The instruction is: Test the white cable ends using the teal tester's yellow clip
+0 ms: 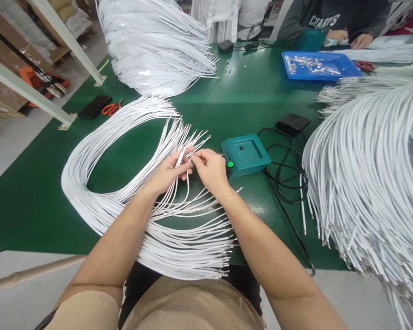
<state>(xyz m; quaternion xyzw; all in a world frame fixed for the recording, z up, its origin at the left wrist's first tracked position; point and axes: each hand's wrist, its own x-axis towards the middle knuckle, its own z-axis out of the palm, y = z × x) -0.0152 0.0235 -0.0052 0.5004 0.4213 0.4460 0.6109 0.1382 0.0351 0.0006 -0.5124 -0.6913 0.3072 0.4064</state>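
Observation:
My left hand (174,170) is closed around a few white cables (177,187) near their tips, lifted off the bundle. Close beside it, my right hand (209,168) pinches one cable end between thumb and forefinger; the tip itself is hidden by the fingers. A looped bundle of white cables (76,176) lies under and left of my hands, its metal-tipped ends fanning out to the right. Just right of my right hand stands a teal machine (247,153) with a green round button on its front.
A black pedal-like box (292,123) and black cord lie behind the machine. Large cable piles stand at the back (151,46) and right (358,169). A blue tray (321,77) holds small metal parts. A phone (95,107) and orange-handled scissors (110,108) lie left. A co-worker's hands (361,41) show opposite.

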